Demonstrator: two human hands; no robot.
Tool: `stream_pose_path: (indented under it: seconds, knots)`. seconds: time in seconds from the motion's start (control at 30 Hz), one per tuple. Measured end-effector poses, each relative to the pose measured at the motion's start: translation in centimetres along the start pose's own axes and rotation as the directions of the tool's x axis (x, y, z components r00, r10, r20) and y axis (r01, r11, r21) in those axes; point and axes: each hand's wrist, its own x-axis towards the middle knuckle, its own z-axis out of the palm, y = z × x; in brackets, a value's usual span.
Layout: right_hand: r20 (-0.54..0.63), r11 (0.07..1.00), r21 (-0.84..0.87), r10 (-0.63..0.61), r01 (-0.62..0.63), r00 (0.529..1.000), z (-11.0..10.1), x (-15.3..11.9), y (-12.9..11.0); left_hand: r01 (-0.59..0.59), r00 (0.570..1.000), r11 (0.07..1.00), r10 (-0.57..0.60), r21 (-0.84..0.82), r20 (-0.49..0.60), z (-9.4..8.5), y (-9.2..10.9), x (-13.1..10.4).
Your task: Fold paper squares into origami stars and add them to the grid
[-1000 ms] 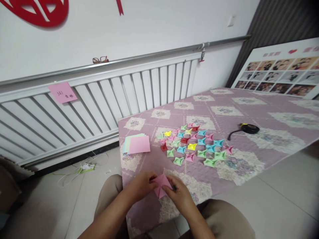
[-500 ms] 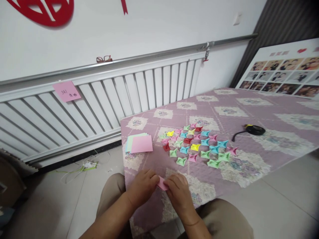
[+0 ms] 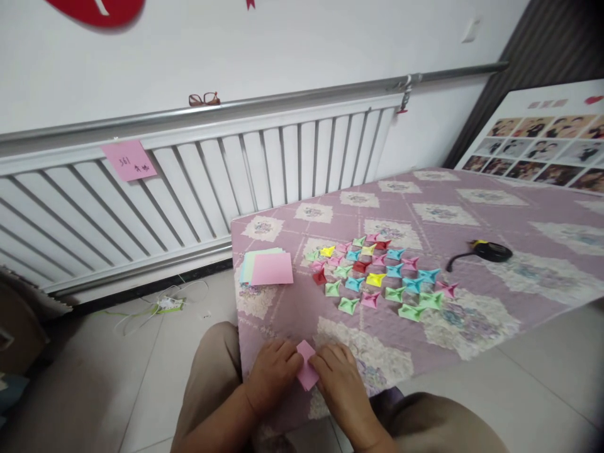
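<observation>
Between my two hands, near the table's front edge, is a small folded piece of pink paper (image 3: pixel 307 366). My left hand (image 3: pixel 274 372) has its thumb and fingers closed on the left side of the paper. From the right, my right hand (image 3: pixel 340 380) grips the other side with bent fingers. Ahead of my hands lie several rows of small folded paper boats (image 3: pixel 375 279) in green, blue, pink, yellow and red. A stack of square paper sheets (image 3: pixel 272 269), pink on top, rests at the table's left side.
A flowered purple cloth covers the table (image 3: pixel 302 314). On its right lies a black and yellow tape measure (image 3: pixel 491 251); a photo board (image 3: pixel 542 135) leans at the far right. Along the wall runs a white radiator (image 3: pixel 264 160) with a pink note (image 3: pixel 129 161). Glasses (image 3: pixel 204 99) sit on the pipe.
The pink paper now shows a larger, upright diamond-like face between my hands, where before it was a narrow slanted strip. The camera view has shifted slightly.
</observation>
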Motion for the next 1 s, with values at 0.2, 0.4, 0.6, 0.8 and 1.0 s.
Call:
stream_pose_path:
  seconds: [0.2, 0.4, 0.6, 0.8, 1.0]
  knots:
    - [0.091, 0.997, 0.073, 0.016, -0.023, 0.996, -0.5, -0.1, 0.0, 0.089, 0.995, 0.993, -0.084, -0.082, 0.057, -0.2, 0.7, -0.8]
    - [0.124, 0.978, 0.167, 0.102, -0.122, 0.987, -1.0, -0.2, 0.2, 0.260, 0.965, 0.936, -0.249, -0.236, 0.079, -1.1, 0.8, -1.3]
    - [0.111, 0.971, 0.157, 0.166, -0.182, 0.980, -0.7, -0.4, 0.5, 0.433, 0.901, 0.845, -0.418, -0.314, 0.119, -1.3, 0.7, -1.2]
    - [0.107, 0.972, 0.124, 0.187, -0.200, 0.977, -0.5, -0.7, 1.0, 0.501, 0.865, 0.809, -0.460, -0.307, 0.201, -2.0, 0.7, -0.5]
    - [0.092, 0.965, 0.083, 0.241, -0.248, 0.966, -0.7, -0.5, 0.9, 0.519, 0.846, 0.817, -0.448, -0.252, 0.289, -2.8, 0.3, 0.5]
